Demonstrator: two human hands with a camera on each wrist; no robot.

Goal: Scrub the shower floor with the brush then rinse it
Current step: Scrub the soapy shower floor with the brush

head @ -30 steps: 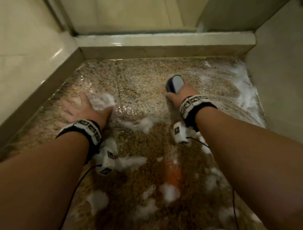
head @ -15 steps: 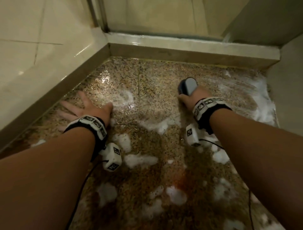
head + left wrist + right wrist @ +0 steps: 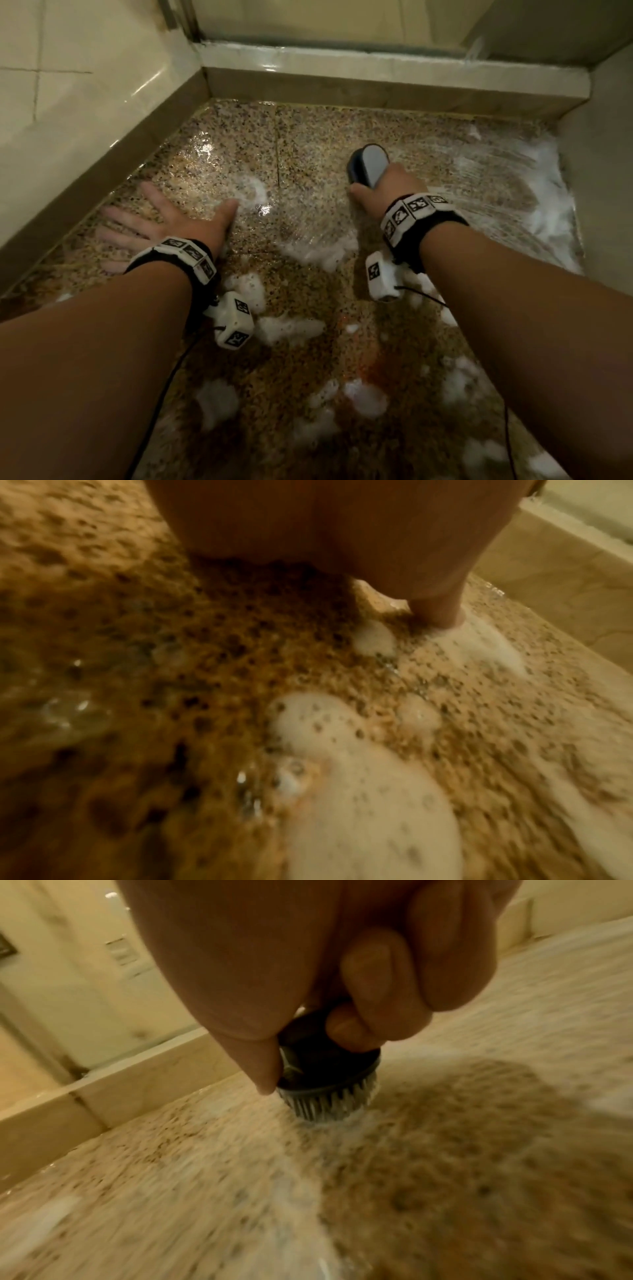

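Note:
The speckled brown shower floor (image 3: 325,144) is wet and dotted with white foam (image 3: 315,251). My right hand (image 3: 383,192) grips a dark round scrub brush (image 3: 368,166) with a grey top, its pale bristles (image 3: 325,1104) pressed onto the floor (image 3: 445,1164) in the far middle. Its fingers (image 3: 373,993) curl round the brush body (image 3: 329,1066). My left hand (image 3: 161,219) lies flat on the wet floor at the left, fingers spread. In the left wrist view the palm (image 3: 325,528) rests on the floor (image 3: 171,642), the thumb in foam (image 3: 363,791).
A raised tiled curb (image 3: 376,75) runs along the far edge, with a pale tiled wall (image 3: 68,85) on the left and another wall (image 3: 603,171) on the right. Thick foam (image 3: 548,192) is piled against the right wall. Cables trail from both wrist cameras.
The view has swung left and down, showing more of the left wall. The brush and right hand have shifted slightly on the floor. My left hand stays flat in place.

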